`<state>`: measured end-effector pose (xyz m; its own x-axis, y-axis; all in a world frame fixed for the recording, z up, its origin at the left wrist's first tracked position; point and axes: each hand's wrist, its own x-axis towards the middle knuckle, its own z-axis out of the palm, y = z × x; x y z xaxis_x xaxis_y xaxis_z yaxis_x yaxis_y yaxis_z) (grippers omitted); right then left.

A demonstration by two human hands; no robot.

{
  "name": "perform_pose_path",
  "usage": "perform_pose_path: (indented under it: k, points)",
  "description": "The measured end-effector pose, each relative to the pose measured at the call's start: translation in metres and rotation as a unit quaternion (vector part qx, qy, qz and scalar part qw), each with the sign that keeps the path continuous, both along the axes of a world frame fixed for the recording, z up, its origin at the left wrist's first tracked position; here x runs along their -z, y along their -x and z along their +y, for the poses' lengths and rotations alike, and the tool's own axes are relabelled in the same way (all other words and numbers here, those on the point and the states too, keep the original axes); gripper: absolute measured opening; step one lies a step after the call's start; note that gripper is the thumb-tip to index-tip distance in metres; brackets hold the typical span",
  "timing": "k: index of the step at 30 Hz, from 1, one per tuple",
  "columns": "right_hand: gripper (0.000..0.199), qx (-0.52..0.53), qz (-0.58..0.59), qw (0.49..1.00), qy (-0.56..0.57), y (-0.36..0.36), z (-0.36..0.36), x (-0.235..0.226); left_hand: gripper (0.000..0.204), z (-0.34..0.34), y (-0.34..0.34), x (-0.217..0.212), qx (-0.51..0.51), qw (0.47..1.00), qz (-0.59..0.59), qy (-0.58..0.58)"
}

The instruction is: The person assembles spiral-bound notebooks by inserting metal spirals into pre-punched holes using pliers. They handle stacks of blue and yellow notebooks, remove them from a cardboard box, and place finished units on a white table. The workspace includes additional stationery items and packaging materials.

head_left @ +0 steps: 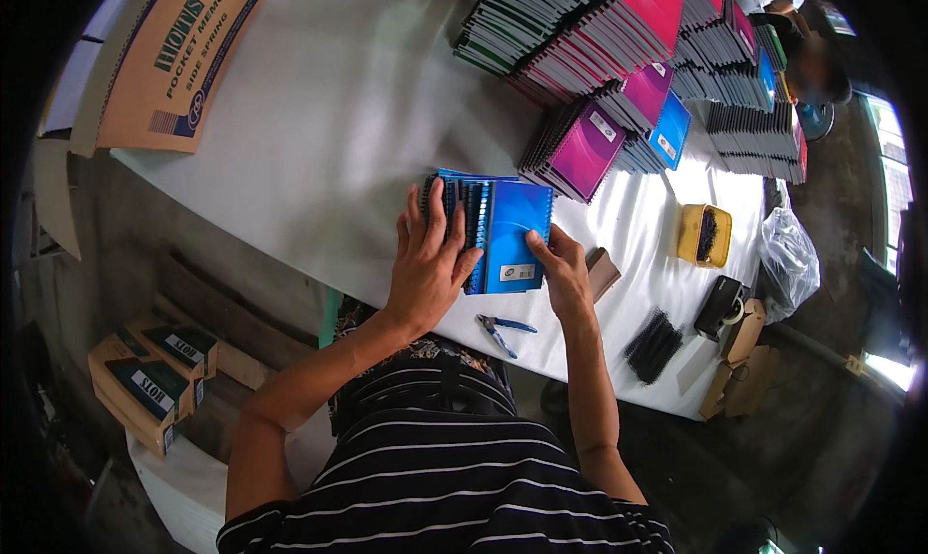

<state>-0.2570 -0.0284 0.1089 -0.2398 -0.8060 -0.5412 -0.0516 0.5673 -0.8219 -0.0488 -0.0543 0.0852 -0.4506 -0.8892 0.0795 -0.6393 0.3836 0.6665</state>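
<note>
A stack of blue spiral notebooks (519,230) is between my hands near the table's front edge, with dark coil bindings along its left side. My left hand (427,259) rests against those coils, fingers extended along them and thumb near the lower corner. At the stack's right edge, my right hand (565,272) grips with the thumb on the top blue cover and the fingers tucked underneath, out of sight. Blue-handled pliers (505,332) lie on the table just below the stack. A small brown block (603,272) sits beside my right hand.
Piles of green, red, purple and blue notebooks (580,148) fill the far right. Rightward are a yellow tub (704,235), loose black coils (653,346), a black tape dispenser (721,307) and a clear plastic bag (788,259). A cardboard box (184,61) stands far left; a person is at upper right.
</note>
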Motion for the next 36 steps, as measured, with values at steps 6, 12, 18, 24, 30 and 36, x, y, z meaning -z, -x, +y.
perform_pose_path:
  k: [6,12,18,24,30,36]
  points:
    - [0.048,0.051,-0.088,0.995,-0.006,0.011,0.000,-0.008,0.057,-0.003,0.006,-0.004,0.035,0.998,-0.029,0.042]
    - [0.043,0.101,-0.198,0.975,-0.020,0.030,0.016,0.013,0.052,-0.005,0.005,0.000,0.016,0.999,-0.020,0.047]
    - [0.038,0.091,-0.316,0.944,0.021,0.057,0.041,0.059,0.055,-0.013,0.012,-0.004,0.020,0.997,-0.047,0.062]
    - [0.033,0.116,-0.447,0.883,0.090,0.058,0.063,0.071,0.061,-0.013,0.011,-0.003,0.013,0.992,-0.102,0.071]
    - [0.044,0.159,-0.495,0.846,0.121,0.063,0.088,0.080,0.070,-0.016,0.026,-0.043,0.119,0.984,0.130,-0.024]
    - [0.041,0.173,-0.476,0.850,0.144,0.054,0.084,0.057,0.067,0.000,0.065,-0.054,0.190,0.856,0.283,-0.387]
